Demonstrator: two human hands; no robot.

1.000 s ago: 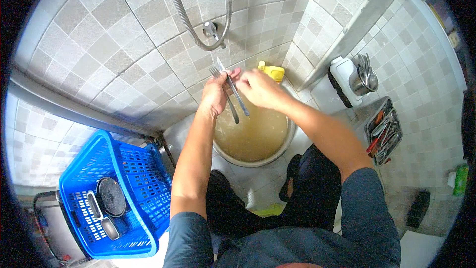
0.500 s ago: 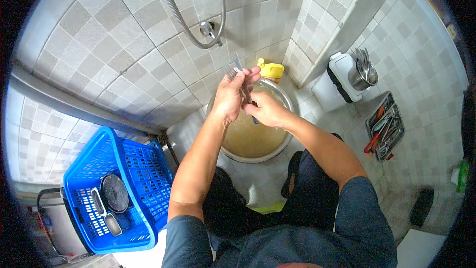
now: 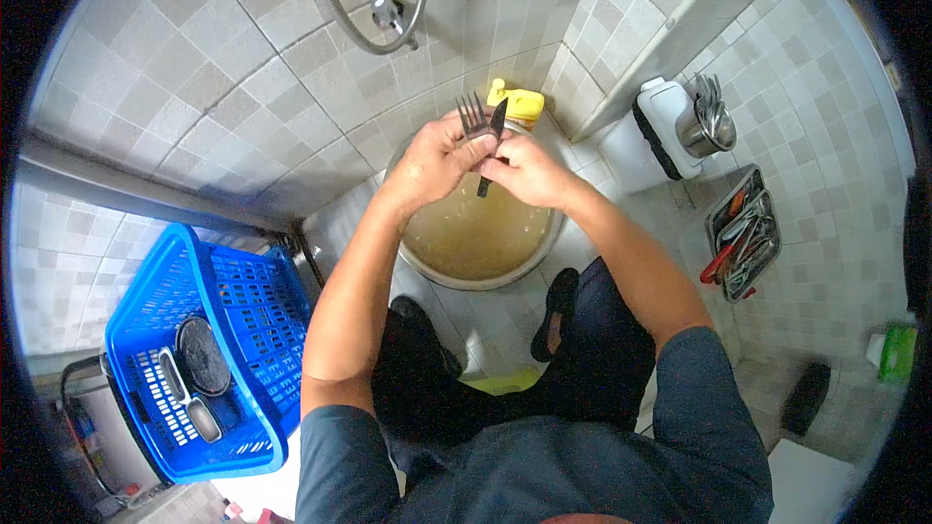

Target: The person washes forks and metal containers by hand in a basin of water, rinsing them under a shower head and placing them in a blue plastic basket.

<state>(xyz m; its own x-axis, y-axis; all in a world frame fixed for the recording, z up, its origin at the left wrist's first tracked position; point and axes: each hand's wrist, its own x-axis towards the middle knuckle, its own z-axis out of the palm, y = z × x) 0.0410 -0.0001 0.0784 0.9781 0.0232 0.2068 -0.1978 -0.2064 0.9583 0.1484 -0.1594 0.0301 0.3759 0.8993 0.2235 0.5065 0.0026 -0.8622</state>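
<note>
Both my hands meet above the far part of a round metal basin [image 3: 451,281] of cloudy, yellowish water. My left hand [image 3: 434,163] is closed on a fork [image 3: 473,118], its tines pointing up and away. Beside the fork a table knife [image 3: 499,118] stands with its dark blade tip up; its lower end shows below my fingers. My right hand [image 3: 532,171] is closed around the knife, its thumb and fingers against my left thumb. The fork's handle is hidden by my hands.
At left, a blue plastic basket [image 3: 218,281] holds a round dark pan-like piece and small metal containers. Behind the basin stands a yellow bottle [image 3: 519,102]. To the right are a metal cup of cutlery [image 3: 707,126], a white canister [image 3: 664,102] and a cutlery tray [image 3: 743,233]. A shower hose [image 3: 340,15] hangs on the wall.
The fork and knife have turned more upright and side by side, with the fork's tines now plainly showing. My hands have drawn closer together. The whole view has shifted slightly.
</note>
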